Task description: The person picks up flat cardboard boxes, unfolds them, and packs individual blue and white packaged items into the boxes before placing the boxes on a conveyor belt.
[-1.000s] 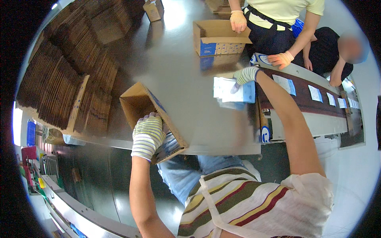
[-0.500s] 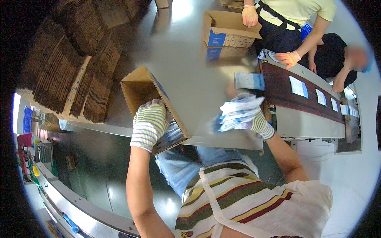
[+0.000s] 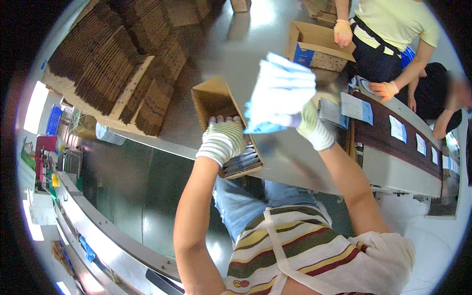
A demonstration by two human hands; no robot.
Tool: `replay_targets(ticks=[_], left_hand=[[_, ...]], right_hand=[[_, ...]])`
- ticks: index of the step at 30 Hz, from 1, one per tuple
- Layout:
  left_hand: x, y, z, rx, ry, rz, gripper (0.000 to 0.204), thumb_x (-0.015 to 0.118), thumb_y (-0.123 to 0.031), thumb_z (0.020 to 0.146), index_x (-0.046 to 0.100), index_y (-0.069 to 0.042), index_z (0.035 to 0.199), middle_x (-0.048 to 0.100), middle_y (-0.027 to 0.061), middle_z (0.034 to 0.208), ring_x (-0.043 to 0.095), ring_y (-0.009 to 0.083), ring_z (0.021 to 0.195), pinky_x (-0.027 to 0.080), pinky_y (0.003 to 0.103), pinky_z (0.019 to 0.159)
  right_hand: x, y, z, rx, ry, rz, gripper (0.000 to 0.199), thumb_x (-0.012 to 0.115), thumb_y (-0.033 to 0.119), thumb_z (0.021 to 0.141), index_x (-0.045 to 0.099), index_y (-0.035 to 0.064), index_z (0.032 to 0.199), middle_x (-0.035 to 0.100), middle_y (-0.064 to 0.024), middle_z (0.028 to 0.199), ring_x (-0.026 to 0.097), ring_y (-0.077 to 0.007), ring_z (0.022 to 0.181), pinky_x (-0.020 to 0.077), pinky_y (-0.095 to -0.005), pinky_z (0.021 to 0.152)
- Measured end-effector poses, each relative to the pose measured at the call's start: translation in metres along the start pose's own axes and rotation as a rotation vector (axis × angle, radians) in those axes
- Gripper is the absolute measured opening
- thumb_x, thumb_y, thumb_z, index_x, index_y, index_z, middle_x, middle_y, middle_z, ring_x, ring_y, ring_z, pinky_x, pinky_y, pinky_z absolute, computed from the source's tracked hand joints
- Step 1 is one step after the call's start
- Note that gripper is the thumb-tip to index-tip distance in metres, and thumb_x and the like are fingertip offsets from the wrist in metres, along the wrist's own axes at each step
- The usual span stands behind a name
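A tilted cardboard box (image 3: 215, 96) lies at the table's front edge with its opening showing. Flat packets (image 3: 244, 158) stand in a row in its near end. My left hand (image 3: 223, 141), in a striped glove, is closed over the box's left side with its fingertips inside, beside the packets. What its fingers press on is partly hidden. To the right of the box, my right hand (image 3: 307, 123), gloved too, grips a fanned stack of white and blue packets (image 3: 282, 91) above the table. The stack is blurred and overexposed.
Folded cardboard cartons (image 3: 93, 73) are piled at left. At right, a dark conveyor belt (image 3: 381, 140) carries spaced packets; two packets (image 3: 356, 108) overlap at its near end. Beyond, a co-worker's gloved hand (image 3: 343, 33) touches another open box (image 3: 319, 54). A second person sits beside the belt.
My right hand has raised the packet stack up and left, closer to the box. My left hand stays on the box. Another packet has arrived at the belt's end. The whole view has shifted.
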State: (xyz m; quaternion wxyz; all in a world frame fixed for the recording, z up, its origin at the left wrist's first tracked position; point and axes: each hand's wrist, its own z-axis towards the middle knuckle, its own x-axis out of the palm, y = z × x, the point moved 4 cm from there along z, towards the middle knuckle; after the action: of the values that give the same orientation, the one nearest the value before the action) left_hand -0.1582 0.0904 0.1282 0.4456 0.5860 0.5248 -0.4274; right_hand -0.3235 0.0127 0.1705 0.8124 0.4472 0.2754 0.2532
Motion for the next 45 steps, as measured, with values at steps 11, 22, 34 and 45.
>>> replay_targets(ticks=[11, 22, 34, 45], left_hand=[[-0.013, -0.005, -0.004, 0.074, -0.03, -0.179, 0.046, 0.054, -0.036, 0.084, 0.06, 0.002, 0.108, 0.064, 0.0222, 0.104, 0.064, 0.033, 0.093, 0.051, 0.041, 0.081], [-0.019, -0.018, -0.012, 0.139, -0.126, -0.179, 0.04, 0.054, -0.034, 0.082, 0.06, 0.004, 0.091, 0.065, 0.0224, 0.079, 0.064, 0.0362, 0.071, 0.052, 0.045, 0.066], [0.005, -0.021, 0.002, 0.09, 0.116, -0.129, 0.036, 0.058, -0.032, 0.079, 0.065, -0.002, 0.098, 0.067, 0.0199, 0.091, 0.064, 0.0345, 0.09, 0.051, 0.042, 0.079], [-0.105, 0.012, -0.033, 0.349, -0.708, -0.708, 0.025, 0.053, -0.004, 0.08, 0.059, -0.002, 0.105, 0.062, 0.0185, 0.104, 0.058, 0.037, 0.098, 0.046, 0.041, 0.087]], right_hand=[[0.078, -0.014, 0.104, 0.213, 0.404, -1.0, 0.085, 0.076, 0.053, 0.061, 0.05, -0.0022, 0.12, 0.06, -0.0227, 0.114, 0.057, -0.0339, 0.109, 0.0254, -0.0437, 0.109], [0.081, -0.032, 0.099, 0.166, 0.596, -1.066, 0.094, 0.079, 0.045, 0.061, 0.04, 0.0022, 0.135, 0.046, -0.0171, 0.136, 0.042, -0.0314, 0.127, 0.0219, -0.046, 0.111], [0.081, 0.088, -0.035, -0.474, 0.442, -0.613, 0.034, 0.071, 0.034, 0.074, 0.063, 0.0073, 0.094, 0.062, -0.0104, 0.08, 0.061, -0.0275, 0.074, 0.0495, -0.0401, 0.065], [0.091, -0.021, 0.003, -0.411, 0.249, -1.114, 0.029, 0.045, 0.025, 0.086, 0.057, 0.0107, 0.108, 0.062, -0.0091, 0.071, 0.059, -0.0248, 0.058, 0.0433, -0.0412, 0.049]])
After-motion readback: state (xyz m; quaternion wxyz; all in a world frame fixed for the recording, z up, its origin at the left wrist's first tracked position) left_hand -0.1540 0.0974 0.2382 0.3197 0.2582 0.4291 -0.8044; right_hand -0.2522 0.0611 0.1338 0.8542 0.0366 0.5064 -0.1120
